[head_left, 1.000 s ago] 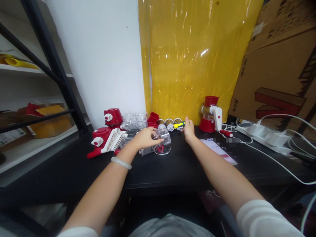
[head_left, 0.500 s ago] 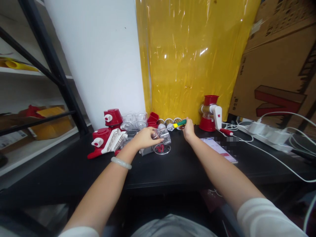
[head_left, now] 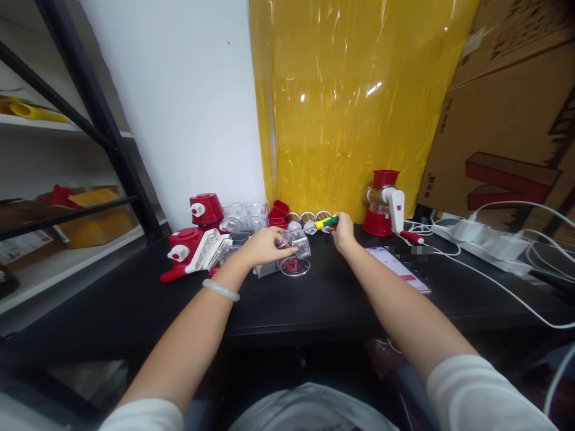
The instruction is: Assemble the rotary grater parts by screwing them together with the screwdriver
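Note:
My left hand [head_left: 264, 246] is closed around a clear plastic housing part [head_left: 300, 243], thumb on its near side, and holds it just over the table. In my right hand [head_left: 344, 233] is a screwdriver [head_left: 327, 222] with a green and yellow handle, which points left towards the clear part. Its tip is too small to make out, so I cannot tell whether it touches the part. Below the clear part lies a round clear dish [head_left: 305, 272] with small red pieces [head_left: 291, 264] in it.
Red grinder bases [head_left: 206, 209], clear housings [head_left: 257, 209], a red hopper [head_left: 279, 212] and metal drums [head_left: 308, 220] line the back. An assembled grinder [head_left: 380, 206] stands right, near a phone [head_left: 399, 269] and a white power strip [head_left: 494, 248]. Cables trail over the table.
Both hands keep their grip and have hardly moved. The whole view has shifted slightly, with the tabletop things sitting a little higher.

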Demonstrator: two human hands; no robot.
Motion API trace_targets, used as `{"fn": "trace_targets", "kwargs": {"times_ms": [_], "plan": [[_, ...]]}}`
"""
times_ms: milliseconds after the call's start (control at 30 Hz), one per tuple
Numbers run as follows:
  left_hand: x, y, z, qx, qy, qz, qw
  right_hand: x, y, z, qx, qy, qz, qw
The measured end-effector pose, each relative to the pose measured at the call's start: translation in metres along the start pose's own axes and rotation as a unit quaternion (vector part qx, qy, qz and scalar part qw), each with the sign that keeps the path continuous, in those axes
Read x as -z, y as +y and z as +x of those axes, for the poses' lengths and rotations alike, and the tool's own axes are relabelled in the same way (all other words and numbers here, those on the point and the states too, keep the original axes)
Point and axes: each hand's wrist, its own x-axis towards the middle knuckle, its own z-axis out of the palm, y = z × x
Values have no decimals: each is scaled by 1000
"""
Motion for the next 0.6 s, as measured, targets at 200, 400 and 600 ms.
{"fn": "trace_targets", "kwargs": {"times_ms": [200,400,600], "plan": [[0,0,0,1,-4,6,1000,5,0,-2,67,13,-80,994],[0,0,-1,2,-5,1,1000,4,2,0,58,20,-93,994],[0,1,0,6,-4,-10,1000,-3,-1,-1,-28,1,26,999]]}}
